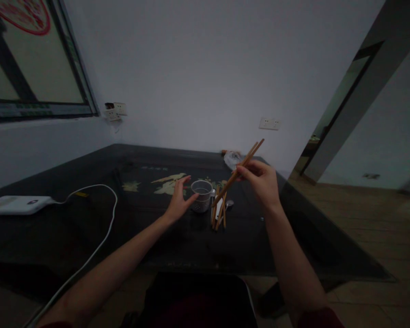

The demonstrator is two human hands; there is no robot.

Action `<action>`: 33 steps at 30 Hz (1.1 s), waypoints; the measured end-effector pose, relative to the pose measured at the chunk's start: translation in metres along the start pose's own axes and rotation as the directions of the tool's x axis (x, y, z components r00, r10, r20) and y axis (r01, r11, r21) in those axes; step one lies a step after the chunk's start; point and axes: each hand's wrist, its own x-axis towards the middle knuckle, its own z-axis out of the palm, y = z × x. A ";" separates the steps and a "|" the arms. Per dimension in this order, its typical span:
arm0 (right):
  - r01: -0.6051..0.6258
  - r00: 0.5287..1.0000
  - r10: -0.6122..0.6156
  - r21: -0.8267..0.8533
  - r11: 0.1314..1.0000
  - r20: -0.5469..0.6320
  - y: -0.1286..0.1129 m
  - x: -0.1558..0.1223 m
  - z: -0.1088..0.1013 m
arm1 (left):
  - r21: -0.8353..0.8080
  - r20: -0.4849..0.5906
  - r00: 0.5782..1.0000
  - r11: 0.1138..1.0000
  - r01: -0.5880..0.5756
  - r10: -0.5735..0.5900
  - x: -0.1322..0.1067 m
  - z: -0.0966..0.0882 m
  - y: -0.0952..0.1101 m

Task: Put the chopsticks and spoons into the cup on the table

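My right hand (261, 182) is raised above the dark table (89, 218), fingers pinched around a pair of wooden chopsticks (248, 159) that slant up to the right. My left hand (178, 203) is open, fingers spread, beside a small perforated metal holder cup (202, 196), its fingertips close to or touching the cup's left side. Several more wooden chopsticks (218, 212) lie on the table just right of the cup, with a metal spoon (228, 204) next to them.
A white device (17, 204) with a white cable (102, 228) lies on the table's left part. A crumpled plastic bag (232, 158) sits at the far edge. Wall sockets (269, 123) are behind; a doorway and tiled floor lie to the right.
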 end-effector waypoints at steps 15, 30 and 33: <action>-0.089 0.982 0.096 -0.053 0.995 0.165 0.081 0.062 0.067 | -0.206 0.291 0.922 0.924 0.322 -0.257 -0.011 0.028 -0.032; -0.211 0.913 0.245 -0.137 0.968 0.326 0.115 0.053 0.087 | -0.187 0.337 0.893 0.909 0.373 -0.297 -0.008 0.025 -0.037; -0.208 0.920 0.241 -0.134 0.969 0.310 0.119 0.052 0.086 | -0.194 0.341 0.888 0.901 0.387 -0.308 -0.008 0.025 -0.038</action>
